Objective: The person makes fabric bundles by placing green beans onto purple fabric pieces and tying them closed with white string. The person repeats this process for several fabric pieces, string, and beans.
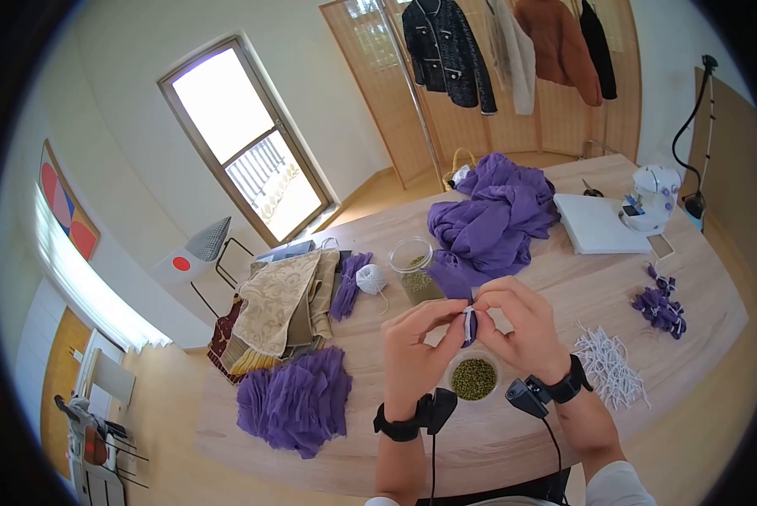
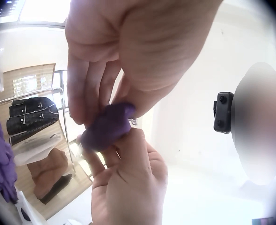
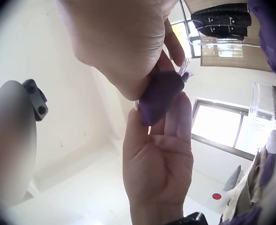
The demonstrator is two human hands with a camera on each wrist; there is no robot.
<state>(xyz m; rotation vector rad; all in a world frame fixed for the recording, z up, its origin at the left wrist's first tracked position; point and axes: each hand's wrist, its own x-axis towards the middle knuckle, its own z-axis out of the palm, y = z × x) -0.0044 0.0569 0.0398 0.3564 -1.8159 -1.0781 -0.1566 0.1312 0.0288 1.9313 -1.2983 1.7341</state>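
In front of the chest, my left hand [image 1: 420, 346] and right hand [image 1: 526, 329] meet at a small purple cloth pouch [image 1: 470, 329]. Fingertips of both hands pinch it near a white tie [image 1: 469, 312] wrapped about its neck. A rounded purple belly of the pouch shows between the hands in the left wrist view, and in the right wrist view a frilled end sticks out past the fingers. Below the hands stands a clear bowl [image 1: 474, 400] of green beans [image 1: 473, 376]. Just beyond them is a glass jar [image 1: 412, 251] part-filled with the same beans, its near side partly hidden.
White ties [image 1: 608, 367] lie heaped at right, near purple tied pouches [image 1: 661, 312]. Purple cloth [image 1: 496, 211], a sewing machine [image 1: 652, 198] and scissors [image 1: 592, 190] are farther back. Leftward are cut purple pieces [image 1: 298, 401], folded fabrics [image 1: 281, 304] and a white yarn ball [image 1: 370, 279].
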